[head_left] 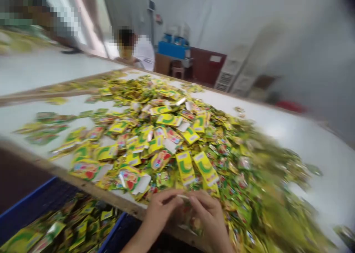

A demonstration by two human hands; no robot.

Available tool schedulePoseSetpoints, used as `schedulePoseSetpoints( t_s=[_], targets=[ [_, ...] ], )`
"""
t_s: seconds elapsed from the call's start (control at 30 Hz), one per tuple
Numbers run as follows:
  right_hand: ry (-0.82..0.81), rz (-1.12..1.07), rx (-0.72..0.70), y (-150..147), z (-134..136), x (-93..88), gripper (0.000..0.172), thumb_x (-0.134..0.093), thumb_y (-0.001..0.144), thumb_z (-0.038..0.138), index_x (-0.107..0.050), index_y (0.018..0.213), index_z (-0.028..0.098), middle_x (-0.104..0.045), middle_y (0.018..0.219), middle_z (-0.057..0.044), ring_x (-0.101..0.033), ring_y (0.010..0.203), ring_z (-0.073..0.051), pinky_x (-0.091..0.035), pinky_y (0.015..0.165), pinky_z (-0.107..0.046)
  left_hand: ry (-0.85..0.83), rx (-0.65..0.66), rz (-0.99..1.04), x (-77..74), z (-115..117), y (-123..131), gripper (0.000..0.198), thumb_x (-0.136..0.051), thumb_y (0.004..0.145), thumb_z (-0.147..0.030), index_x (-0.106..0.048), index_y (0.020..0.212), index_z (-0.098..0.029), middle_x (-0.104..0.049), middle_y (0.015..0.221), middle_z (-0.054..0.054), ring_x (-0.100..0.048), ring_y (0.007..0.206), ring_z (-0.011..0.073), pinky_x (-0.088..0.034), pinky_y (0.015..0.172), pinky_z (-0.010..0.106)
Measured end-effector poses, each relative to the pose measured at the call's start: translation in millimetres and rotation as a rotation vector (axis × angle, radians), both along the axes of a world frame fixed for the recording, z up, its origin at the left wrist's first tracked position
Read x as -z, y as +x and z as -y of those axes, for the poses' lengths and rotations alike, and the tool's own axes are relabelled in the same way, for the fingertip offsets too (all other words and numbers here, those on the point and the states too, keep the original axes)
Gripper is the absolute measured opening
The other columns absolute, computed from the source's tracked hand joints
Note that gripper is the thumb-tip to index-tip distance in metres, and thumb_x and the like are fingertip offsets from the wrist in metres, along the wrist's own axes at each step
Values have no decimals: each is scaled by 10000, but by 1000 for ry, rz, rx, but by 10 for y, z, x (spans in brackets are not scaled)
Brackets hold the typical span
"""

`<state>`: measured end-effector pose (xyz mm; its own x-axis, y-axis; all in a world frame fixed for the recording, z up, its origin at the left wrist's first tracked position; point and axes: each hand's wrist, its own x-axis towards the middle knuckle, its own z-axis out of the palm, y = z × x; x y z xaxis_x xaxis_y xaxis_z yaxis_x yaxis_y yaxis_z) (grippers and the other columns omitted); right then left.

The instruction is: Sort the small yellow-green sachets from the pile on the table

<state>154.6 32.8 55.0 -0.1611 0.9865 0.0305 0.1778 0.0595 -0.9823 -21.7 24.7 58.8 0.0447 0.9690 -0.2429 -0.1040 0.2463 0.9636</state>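
Observation:
Both hands meet at the near edge of a white table (305, 134), in front of a large heap of small yellow and green packets (155, 142). My left hand (166, 207) has its fingers bent and pressed together at a small pale-edged item. My right hand (206, 208) pinches the same item from the other side, thumb close to the left thumb. The item is mostly hidden by the fingers, perhaps a packet. Just beyond the fingertips lie two flat yellow packets (185, 167) with green curved marks.
Below the table's wooden edge at left, a blue crate (27, 197) holds more packets. A person (142, 51) is at the far edge, another at upper left. Behind stand a blue box (173, 50) and white cartons (231, 70).

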Motion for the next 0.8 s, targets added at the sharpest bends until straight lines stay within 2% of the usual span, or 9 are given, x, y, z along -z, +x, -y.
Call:
schedulePoseSetpoints(
  t_s=[0.1, 0.23, 0.3, 0.4, 0.5, 0.6, 0.7, 0.8],
  targets=[
    [-15, -29, 133, -76, 3, -2, 140, -715, 818, 340, -786, 862, 228, -718, 771, -49, -655, 706, -210, -524, 652, -296, 76, 39, -163, 51, -55, -20, 222, -669, 829, -353, -751, 994, -229, -760, 1031, 42, -673, 989, 234, -505, 899, 317],
    [123, -10, 190, -100, 57, 33, 59, -746, 796, 245, -784, 839, 239, -701, 733, -23, -626, 693, -182, -492, 655, -274, 312, 112, -399, 154, -112, -72, 141, -659, 845, -319, -744, 930, -245, -761, 986, 21, -697, 937, 206, -540, 859, 285],
    [206, 3, 191, -98, 93, 48, 127, -779, 759, 210, -776, 881, 247, -697, 774, -20, -628, 704, -176, -491, 647, -263, 454, 138, -452, 219, -141, -117, 85, -678, 834, -273, -746, 881, -255, -763, 957, 10, -703, 932, 195, -546, 873, 278],
    [312, 44, 170, -94, 171, 60, 218, -745, 786, 164, -745, 974, 273, -697, 871, -21, -645, 789, -179, -510, 705, -261, 595, 165, -460, 315, -156, -178, 131, -704, 808, -218, -748, 911, -288, -765, 998, 0, -708, 967, 196, -565, 884, 281],
    [357, 98, 142, -90, 270, 98, 300, -620, 873, 139, -689, 1114, 304, -680, 976, -40, -643, 902, -188, -524, 802, -286, 598, 200, -458, 415, -121, -232, 188, -710, 801, -215, -742, 957, -314, -760, 1057, -7, -710, 998, 206, -588, 880, 292],
    [409, 166, 136, -104, 350, 175, 370, -586, 886, 148, -646, 1205, 325, -658, 1035, -58, -646, 889, -190, -535, 786, -295, 571, 247, -491, 522, -62, -306, 232, -678, 825, -221, -731, 1017, -340, -743, 1125, -18, -694, 1053, 222, -582, 921, 331],
    [449, 234, 136, -123, 375, 205, 350, -576, 892, 162, -654, 1193, 320, -652, 1083, -64, -649, 834, -180, -538, 738, -281, 624, 282, -589, 610, -9, -369, 353, -649, 836, -226, -692, 1149, -382, -710, 1211, -32, -672, 1110, 241, -542, 992, 378],
    [434, 280, 64, -24, 366, 125, 332, -546, 896, 160, -664, 1165, 315, -642, 1134, -59, -648, 881, -182, -538, 761, -277, 694, 300, -625, 641, 22, -342, 399, -614, 848, -227, -667, 1197, -413, -674, 1274, -55, -670, 1120, 237, -534, 1000, 369]
  ],
)
